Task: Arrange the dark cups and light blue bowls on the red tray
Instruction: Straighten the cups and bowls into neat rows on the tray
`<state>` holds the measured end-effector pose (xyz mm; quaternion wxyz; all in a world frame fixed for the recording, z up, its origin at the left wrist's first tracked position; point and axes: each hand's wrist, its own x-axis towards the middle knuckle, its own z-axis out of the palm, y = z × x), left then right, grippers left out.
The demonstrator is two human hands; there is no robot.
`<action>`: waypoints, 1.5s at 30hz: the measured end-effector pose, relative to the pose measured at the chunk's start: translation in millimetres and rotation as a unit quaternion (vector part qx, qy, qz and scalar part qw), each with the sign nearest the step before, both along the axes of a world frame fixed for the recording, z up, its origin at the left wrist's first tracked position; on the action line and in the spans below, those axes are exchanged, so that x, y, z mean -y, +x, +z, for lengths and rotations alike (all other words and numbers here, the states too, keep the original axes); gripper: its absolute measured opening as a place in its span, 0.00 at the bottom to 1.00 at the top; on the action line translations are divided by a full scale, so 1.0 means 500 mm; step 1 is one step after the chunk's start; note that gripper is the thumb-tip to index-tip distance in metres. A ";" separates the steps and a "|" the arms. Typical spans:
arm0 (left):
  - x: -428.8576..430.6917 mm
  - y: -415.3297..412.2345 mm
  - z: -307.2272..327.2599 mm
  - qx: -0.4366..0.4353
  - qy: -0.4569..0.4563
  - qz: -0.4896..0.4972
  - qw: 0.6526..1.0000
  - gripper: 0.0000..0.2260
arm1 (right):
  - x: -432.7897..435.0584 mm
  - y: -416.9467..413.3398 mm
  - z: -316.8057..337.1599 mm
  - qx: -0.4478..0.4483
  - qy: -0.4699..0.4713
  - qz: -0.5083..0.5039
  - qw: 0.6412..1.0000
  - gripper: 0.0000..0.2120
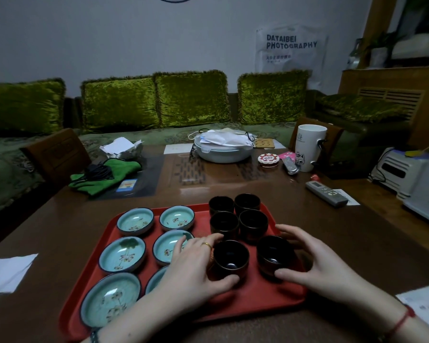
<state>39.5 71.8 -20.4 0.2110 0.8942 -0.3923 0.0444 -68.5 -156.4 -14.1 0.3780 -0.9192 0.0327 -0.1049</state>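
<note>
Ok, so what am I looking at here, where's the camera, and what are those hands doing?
No machine here: the grips are a person's bare hands, filmed by one wide-angle camera worn on their head, looking forward and down. On the brown table lies a red tray. Its left side holds light blue bowls, its right side six dark cups. The left grip curls round the near left cup, the right grip round the near right cup; both cups seem to stand on the tray. Farther back are a white mug, a remote control and a green cloth.
</note>
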 end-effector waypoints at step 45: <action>-0.186 0.160 0.091 -0.022 -0.078 0.102 0.991 0.30 | -0.174 0.209 0.105 0.077 -0.061 0.065 0.993 0.31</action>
